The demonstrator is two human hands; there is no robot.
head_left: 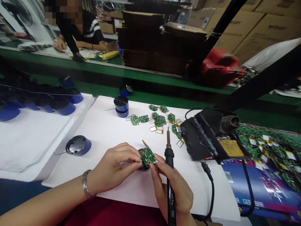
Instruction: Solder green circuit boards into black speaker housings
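A small green circuit board [148, 157] with thin wires standing up from it is tilted above a dark round housing [142, 167], which it mostly hides. The thumb and fingers of my left hand [117, 166] pinch the board's left edge. My right hand [175, 186] has a black soldering iron [169, 157] lodged in it, its tip pointing up and away. At the same time, that hand's thumb and forefinger touch the board's right edge. Beyond my hands lie several more boards [159, 120] with silver battery cells [153, 128] wired to them.
A soldering station [199, 135] with a yellow sponge [231, 147] stands right, its cable running forward. Boards are heaped at far right [265, 147]. Blue-black round housings stand at left [78, 146] and back [121, 106]; more fill a white tray [28, 150]. A person [82, 31] sits across.
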